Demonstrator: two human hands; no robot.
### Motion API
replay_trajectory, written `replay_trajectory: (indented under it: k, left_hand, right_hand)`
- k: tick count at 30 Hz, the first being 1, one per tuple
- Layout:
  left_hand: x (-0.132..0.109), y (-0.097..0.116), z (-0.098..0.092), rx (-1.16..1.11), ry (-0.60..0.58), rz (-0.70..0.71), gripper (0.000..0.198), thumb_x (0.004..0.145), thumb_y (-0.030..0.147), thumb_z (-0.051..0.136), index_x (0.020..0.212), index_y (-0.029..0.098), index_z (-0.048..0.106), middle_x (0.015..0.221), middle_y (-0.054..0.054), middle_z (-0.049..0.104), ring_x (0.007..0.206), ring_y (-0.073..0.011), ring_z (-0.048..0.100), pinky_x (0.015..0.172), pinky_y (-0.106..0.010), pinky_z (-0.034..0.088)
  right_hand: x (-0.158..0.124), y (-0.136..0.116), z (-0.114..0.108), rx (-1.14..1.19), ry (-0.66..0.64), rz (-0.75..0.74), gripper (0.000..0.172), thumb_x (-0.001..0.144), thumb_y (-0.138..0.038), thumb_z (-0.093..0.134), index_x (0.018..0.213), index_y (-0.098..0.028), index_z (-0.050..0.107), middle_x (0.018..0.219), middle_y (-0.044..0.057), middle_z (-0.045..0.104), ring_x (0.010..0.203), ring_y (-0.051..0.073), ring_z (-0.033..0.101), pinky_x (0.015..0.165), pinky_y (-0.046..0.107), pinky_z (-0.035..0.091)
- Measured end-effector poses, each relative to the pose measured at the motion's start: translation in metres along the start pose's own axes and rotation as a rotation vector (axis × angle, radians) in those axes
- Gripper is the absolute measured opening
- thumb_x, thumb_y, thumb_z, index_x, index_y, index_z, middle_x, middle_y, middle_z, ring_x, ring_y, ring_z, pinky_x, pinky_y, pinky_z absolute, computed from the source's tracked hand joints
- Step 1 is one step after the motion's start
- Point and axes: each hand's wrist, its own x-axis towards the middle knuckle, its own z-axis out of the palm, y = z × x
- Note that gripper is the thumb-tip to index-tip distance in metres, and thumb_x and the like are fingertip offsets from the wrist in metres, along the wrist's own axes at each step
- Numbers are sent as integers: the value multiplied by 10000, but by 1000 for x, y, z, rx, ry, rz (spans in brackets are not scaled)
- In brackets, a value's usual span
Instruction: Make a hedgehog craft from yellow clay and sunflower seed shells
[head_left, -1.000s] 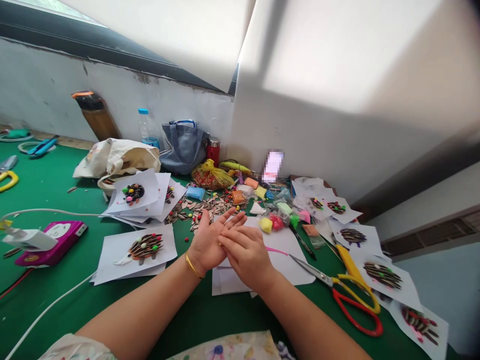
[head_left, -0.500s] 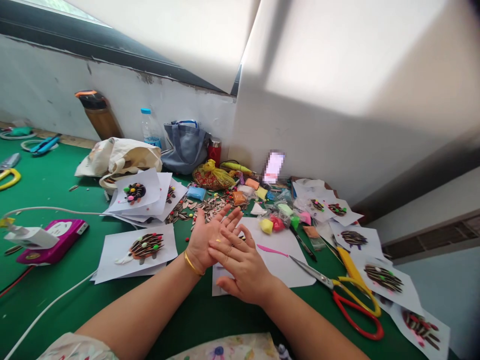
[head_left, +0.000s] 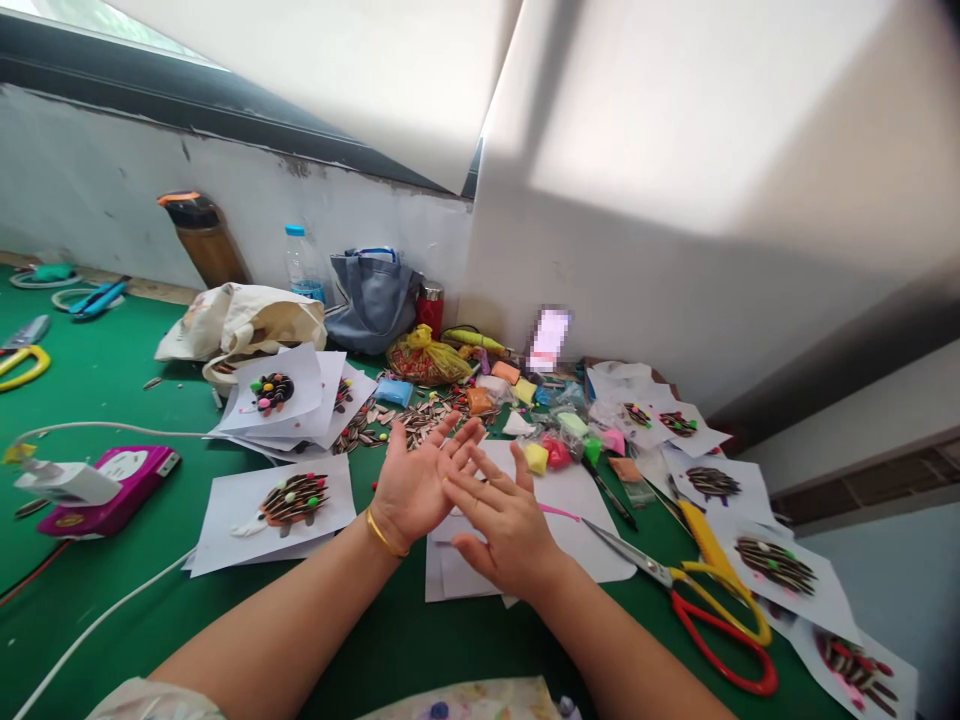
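This looks like a craft workshop. The green-covered desk carries paper sheets with seed hedgehogs, loose sunflower seeds, lumps of coloured clay and scissors; a grey bag and a water bottle stand at its far edge by the wall.

The left hand wears a gold wrist bangle.

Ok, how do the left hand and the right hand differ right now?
The left hand lies palm up, while the right hand faces palm down. The left hand wears a gold bangle at the wrist; the right hand's wrist is bare. The right hand partly covers the left hand's fingers. Both are open with fingers spread, above the white paper.
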Motion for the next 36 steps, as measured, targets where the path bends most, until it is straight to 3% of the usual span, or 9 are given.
replay_trajectory:
  k: [3, 6, 10, 14, 19, 22, 26, 31, 36]
  left_hand:
    - [0, -2, 0, 2, 41, -17, 753, 863, 746, 294, 1278, 166, 537, 1342, -193, 547, 1263, -320, 522, 1000, -500, 466]
    - [-1, -4, 2, 18, 45, -48, 756, 870, 737, 291, 1286, 153, 530, 1342, -198, 547, 1265, -322, 518, 1000, -487, 467]
    - [-2, -3, 4, 11, 26, 5, 738, 860, 745, 315, 1262, 169, 541, 1335, -175, 558, 1261, -310, 522, 1006, -485, 467]
    - [-1, -5, 5, 49, 70, -28, 749, 866, 740, 296, 1274, 159, 534, 1323, -201, 559, 1241, -319, 540, 989, -502, 479]
    - [-1, -4, 4, 38, 42, -2, 732, 858, 748, 305, 1232, 172, 558, 1327, -184, 556, 1240, -314, 542, 994, -498, 477]
    - [-1, -3, 4, 45, 68, -22, 751, 863, 750, 275, 1232, 161, 561, 1322, -191, 557, 1241, -320, 540, 982, -497, 486]
    - [0, -3, 3, 40, 38, -14, 730, 864, 740, 311, 1225, 162, 572, 1318, -184, 562, 1241, -310, 540, 990, -482, 483]
    - [-1, -6, 3, 42, 63, -37, 745, 869, 742, 280, 1236, 164, 574, 1282, -185, 584, 1214, -313, 558, 979, -498, 485]
    - [-1, -6, 4, 41, 26, -18, 733, 876, 732, 277, 1249, 170, 566, 1274, -175, 591, 1218, -311, 554, 970, -497, 491]
  right_hand:
    - [-1, -1, 0, 51, -38, -86, 545, 955, -547, 376, 1358, -210, 520, 1377, 34, 565, 1428, 260, 303, 1209, 536, -4]
    - [-1, 0, 0, 10, -15, -15, 641, 941, -590, 390, 1404, -153, 466, 1428, 80, 508, 1435, 282, 278, 1203, 535, -38]
    - [-2, 1, -2, 46, 5, -13, 489, 966, -495, 376, 1344, -227, 533, 1326, 36, 610, 1419, 264, 320, 1189, 569, -56]
    - [-2, 1, -1, 77, 1, -37, 537, 943, -534, 404, 1368, -224, 512, 1373, 52, 568, 1424, 262, 312, 1198, 544, -36]
    - [0, 3, -5, 105, 23, -25, 386, 942, -401, 434, 1254, -251, 606, 1249, 17, 664, 1405, 253, 351, 1192, 565, -25]
    - [0, 2, -6, 103, -25, -61, 413, 916, -400, 475, 1279, -239, 588, 1303, 35, 628, 1409, 255, 343, 1194, 557, -6]
    - [0, 4, -5, 83, 47, 22, 352, 888, -328, 506, 1207, -247, 631, 1230, 29, 674, 1369, 246, 412, 1195, 545, 11]
    - [0, 3, -6, 118, -2, -48, 410, 836, -280, 507, 1231, -257, 615, 1253, 23, 661, 1381, 236, 394, 1196, 535, 50]
    - [0, 5, -8, 137, 49, -50, 346, 844, -220, 527, 1166, -270, 644, 1119, -6, 724, 1362, 198, 424, 1195, 488, 126]
